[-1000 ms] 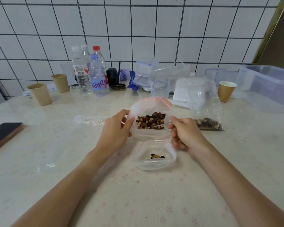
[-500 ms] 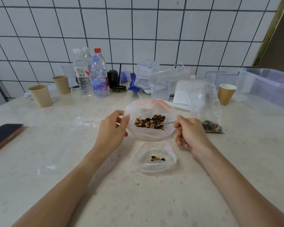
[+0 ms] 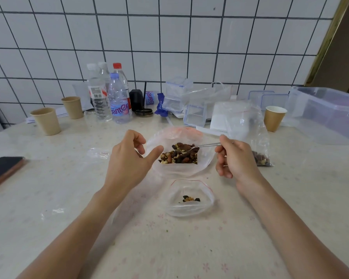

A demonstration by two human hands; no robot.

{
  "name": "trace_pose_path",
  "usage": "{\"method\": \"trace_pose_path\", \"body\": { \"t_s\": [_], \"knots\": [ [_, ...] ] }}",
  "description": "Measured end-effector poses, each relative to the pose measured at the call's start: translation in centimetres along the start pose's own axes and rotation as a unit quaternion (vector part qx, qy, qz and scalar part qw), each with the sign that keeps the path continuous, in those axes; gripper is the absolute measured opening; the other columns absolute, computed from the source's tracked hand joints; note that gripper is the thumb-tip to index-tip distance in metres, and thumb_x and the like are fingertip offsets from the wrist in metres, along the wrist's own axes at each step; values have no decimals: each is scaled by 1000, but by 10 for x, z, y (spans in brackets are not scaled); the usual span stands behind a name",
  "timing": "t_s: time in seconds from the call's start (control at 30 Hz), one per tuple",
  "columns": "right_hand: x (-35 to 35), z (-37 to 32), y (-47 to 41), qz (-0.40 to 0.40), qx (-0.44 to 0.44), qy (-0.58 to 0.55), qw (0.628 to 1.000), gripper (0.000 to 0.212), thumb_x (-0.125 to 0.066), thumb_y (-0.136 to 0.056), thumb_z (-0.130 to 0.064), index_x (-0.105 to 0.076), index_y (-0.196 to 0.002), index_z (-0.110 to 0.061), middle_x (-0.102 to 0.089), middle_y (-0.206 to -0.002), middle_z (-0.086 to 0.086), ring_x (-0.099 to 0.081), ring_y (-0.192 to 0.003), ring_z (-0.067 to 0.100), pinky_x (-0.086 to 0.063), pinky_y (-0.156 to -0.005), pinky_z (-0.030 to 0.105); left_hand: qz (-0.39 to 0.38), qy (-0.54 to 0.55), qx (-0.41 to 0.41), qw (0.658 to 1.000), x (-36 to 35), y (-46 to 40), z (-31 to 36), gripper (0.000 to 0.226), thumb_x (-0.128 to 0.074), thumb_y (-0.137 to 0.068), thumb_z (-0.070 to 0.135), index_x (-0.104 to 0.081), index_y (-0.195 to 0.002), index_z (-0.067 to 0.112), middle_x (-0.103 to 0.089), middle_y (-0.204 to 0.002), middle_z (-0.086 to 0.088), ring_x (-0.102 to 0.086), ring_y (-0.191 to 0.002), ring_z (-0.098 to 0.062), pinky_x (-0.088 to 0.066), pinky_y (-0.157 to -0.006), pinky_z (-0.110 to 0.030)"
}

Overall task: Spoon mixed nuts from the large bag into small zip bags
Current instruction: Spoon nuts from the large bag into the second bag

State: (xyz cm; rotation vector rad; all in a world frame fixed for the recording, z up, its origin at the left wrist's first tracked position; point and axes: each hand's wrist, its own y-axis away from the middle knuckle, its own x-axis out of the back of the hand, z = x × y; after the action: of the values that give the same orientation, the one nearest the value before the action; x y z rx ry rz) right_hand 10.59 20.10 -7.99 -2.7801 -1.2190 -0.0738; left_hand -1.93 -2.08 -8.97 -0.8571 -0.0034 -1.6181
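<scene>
R hand (image 3: 235, 158) fingers pinching spoon (image 3: 197, 147), bowl loaded over nuts in large bag (image 3: 179, 154). L hand (image 3: 129, 158) fingers loosely spread beside bag's left rim, contact unclear. Small zip bag (image 3: 189, 198) open on desk (image 3: 48, 198) just below. Cups, bottles (image 3: 117, 97) behind.

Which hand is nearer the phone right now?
Left. The left hand is at the large bag's left rim, on the same side of the table as the phone. The right hand holds the spoon beyond the bag, farther from the phone.
</scene>
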Motion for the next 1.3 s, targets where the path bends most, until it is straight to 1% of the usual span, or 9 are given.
{"method": "trace_pose_path", "body": {
  "t_s": [0.13,0.23,0.33,0.47,0.57,0.73,0.9,1.07,1.3],
  "knots": [
    [14,-16,2,-20,21,-28,999,41,-52,-105,-35,-56,-73,-10,-45,-47,0,-45,-33,21,-22,-35,19,-138,-16,-25,990,12,6,14,46,-65,-74,76,-62,-77,31,-69,-70,10,-67,-50,-11,-58,-61,-36],
    [29,-24,3,-60,19,-23,998,42,-54,-104,-34,-54,-69,-12,-42,-48,2,-43,-33,21,-22,-37,20,-306,-56,-6,950,18,13,21,54,-60,-76,81,-70,-78,29,-73,-75,13,-71,-51,-11,-58,-67,-35],
    [40,-30,4,-99,16,18,995,42,-54,-104,-33,-53,-69,-11,-40,-48,2,-42,-33,21,-22,-39,21,-384,-59,-13,921,19,20,24,44,-67,-83,71,-73,-83,28,-75,-78,10,-72,-55,-11,-54,-71,-29],
    [46,-33,9,-153,34,78,985,43,-54,-105,-33,-52,-69,-10,-39,-49,3,-42,-34,22,-22,-41,26,-381,-23,-20,924,18,23,29,19,-72,-94,42,-75,-84,26,-75,-81,9,-73,-58,-12,-53,-71,-23],
    [45,-36,15,-189,71,106,974,45,-55,-105,-35,-55,-68,-9,-41,-50,4,-43,-37,23,-26,-41,26,-374,30,6,927,21,21,32,19,-71,-96,37,-77,-84,24,-75,-82,3,-70,-59,-11,-45,-53,-15],
    [39,-41,27,-211,231,139,940,48,-55,-104,-46,-58,-66,-16,-46,-48,3,-42,-41,22,-38,-47,23,-379,110,60,917,24,16,32,19,-69,-97,31,-80,-90,17,-63,-63,4,-59,-53,-8,-41,-46,-19],
    [43,-42,27,-176,277,126,936,43,-54,-104,-39,-62,-66,-21,-48,-50,8,-41,-40,20,-50,-54,59,-398,123,92,905,24,12,28,20,-69,-97,33,-80,-92,16,-58,-63,3,-50,-50,-8,-37,-45,-17],
    [44,-38,19,-142,242,84,956,48,-55,-105,-32,-56,-62,-12,-46,-46,1,-41,-38,19,-37,-44,23,-395,63,54,915,20,13,21,17,-70,-96,40,-79,-87,27,-55,-62,7,-48,-50,-10,-40,-51,-20],
    [29,-26,6,-35,126,9,991,46,-57,-105,-32,-54,-65,-8,-41,-45,1,-41,-33,18,-34,-41,20,-351,-22,27,936,20,7,14,38,-63,-91,61,-74,-78,27,-73,-71,10,-56,-48,-9,-50,-55,-22]
  ]
}}
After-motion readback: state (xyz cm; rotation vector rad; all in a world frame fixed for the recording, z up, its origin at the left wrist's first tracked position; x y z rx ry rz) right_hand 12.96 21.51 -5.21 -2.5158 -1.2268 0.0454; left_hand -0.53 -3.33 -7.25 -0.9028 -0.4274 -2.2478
